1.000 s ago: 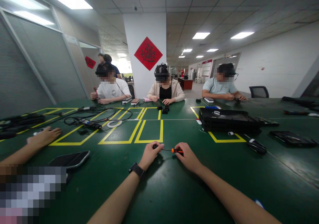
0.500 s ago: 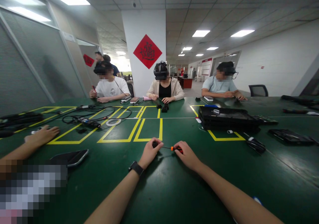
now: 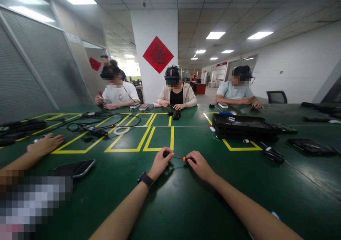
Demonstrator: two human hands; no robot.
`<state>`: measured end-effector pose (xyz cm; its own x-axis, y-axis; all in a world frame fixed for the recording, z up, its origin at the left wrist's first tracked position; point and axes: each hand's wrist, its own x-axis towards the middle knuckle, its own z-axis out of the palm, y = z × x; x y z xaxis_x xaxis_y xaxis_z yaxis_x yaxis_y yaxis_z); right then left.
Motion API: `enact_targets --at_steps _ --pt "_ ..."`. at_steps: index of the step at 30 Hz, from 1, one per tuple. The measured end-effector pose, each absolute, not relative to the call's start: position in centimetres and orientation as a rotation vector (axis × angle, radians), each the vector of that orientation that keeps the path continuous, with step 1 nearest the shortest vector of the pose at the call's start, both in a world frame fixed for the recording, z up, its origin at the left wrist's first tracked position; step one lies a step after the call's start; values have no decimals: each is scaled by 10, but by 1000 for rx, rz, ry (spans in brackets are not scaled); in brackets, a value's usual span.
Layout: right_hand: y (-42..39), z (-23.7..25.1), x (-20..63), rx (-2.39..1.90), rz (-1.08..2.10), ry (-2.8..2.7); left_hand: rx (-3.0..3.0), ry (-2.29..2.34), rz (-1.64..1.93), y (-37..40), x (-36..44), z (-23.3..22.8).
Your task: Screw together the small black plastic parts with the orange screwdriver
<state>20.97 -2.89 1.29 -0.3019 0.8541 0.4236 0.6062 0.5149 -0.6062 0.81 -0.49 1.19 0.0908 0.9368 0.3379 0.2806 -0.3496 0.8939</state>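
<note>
Both hands have edged forward, right hand [image 3: 199, 166] gripping screwdriver [image 3: 186, 159].

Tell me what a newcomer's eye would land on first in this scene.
First, the two bare hands meeting at the near middle of the green table: the right hand grips a small orange-and-black screwdriver, its thin shaft running to a small dark part closed in the left hand. Next, the red diamond sign on the white pillar, above three seated people across the table. Yellow tape rectangles mark the table between them.
</note>
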Motion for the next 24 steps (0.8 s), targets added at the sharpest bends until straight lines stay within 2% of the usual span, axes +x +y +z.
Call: enact_targets --at_steps 24 --pt "-31 13 210 -1194 441 -2007 1661 1181 1259 -2 7 7"
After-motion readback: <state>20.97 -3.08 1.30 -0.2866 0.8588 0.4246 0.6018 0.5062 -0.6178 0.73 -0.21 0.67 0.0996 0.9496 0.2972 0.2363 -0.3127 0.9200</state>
